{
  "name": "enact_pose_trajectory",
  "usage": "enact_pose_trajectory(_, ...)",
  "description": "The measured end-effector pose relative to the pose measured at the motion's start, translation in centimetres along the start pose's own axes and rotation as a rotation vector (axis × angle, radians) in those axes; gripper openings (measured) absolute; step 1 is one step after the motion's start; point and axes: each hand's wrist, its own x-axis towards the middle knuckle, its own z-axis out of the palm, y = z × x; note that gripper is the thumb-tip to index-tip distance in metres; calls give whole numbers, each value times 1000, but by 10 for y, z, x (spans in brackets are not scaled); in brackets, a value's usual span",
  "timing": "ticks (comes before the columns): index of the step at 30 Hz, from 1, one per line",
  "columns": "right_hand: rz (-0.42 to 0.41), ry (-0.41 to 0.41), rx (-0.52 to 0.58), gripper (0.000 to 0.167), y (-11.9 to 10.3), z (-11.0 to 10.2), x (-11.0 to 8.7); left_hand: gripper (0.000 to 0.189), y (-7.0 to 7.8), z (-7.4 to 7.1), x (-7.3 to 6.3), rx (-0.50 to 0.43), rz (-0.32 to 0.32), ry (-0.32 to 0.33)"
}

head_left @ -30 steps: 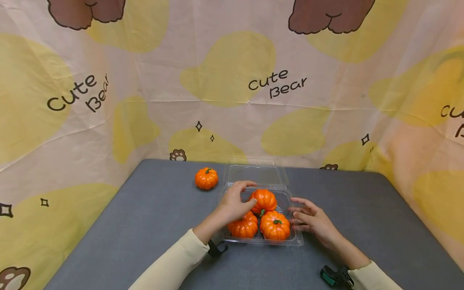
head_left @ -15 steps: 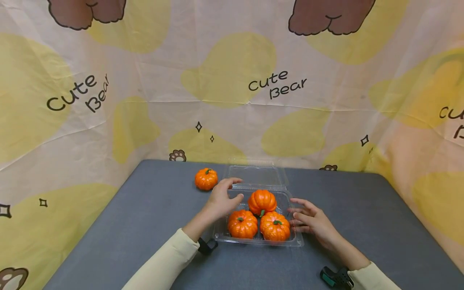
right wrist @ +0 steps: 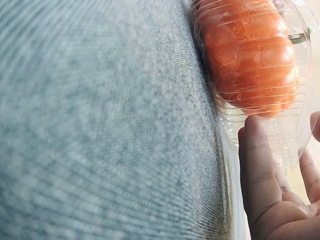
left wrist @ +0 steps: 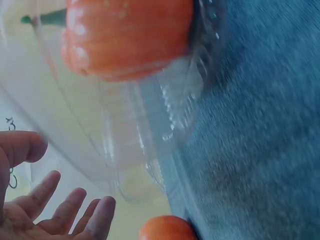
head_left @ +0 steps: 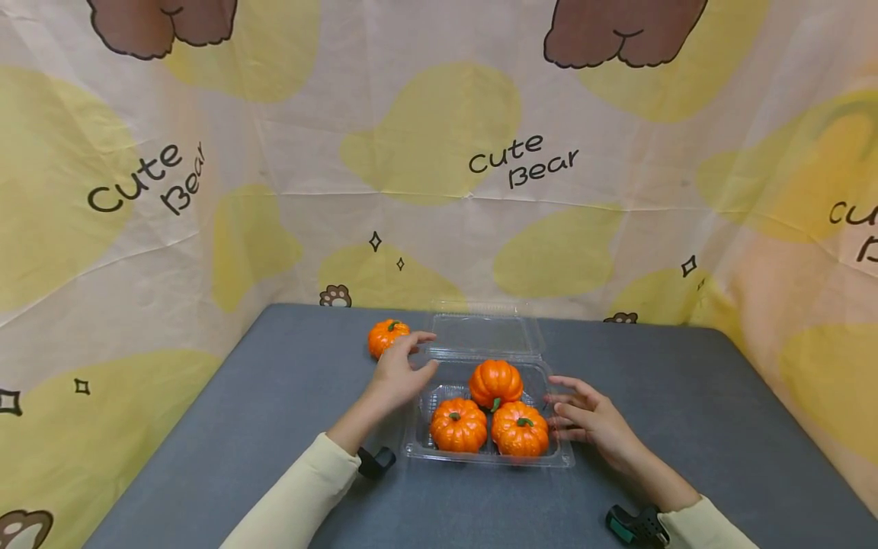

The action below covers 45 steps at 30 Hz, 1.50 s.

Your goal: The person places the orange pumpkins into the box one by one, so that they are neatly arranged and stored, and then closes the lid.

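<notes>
A clear plastic clamshell box lies on the table with its lid folded back. Inside sit three small orange pumpkins: one at the back, one front left and one front right. My left hand, fingers apart and holding nothing, is over the box's left edge. Just behind it stands another pumpkin on the table, partly covered by my fingers. With fingers spread, my right hand rests its fingertips at the box's right wall; in the right wrist view a finger is right at the ribbed plastic.
The grey table extends on both sides of the box. A printed cloth backdrop hangs behind it and along the sides.
My left hand has moved left from above the pumpkins in the box toward the lone pumpkin, uncovering the front left one. My right hand has stayed in place.
</notes>
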Motion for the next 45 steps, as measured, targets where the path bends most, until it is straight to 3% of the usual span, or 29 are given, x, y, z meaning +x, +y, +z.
enact_pose_trajectory(24,-7,-5,4,57,1,0,0,46,-40,-32,8,107,-59,85)
enact_pose_trajectory(45,8,1,14,57,1,0,1,50,-69,-41,11,147,-175,90)
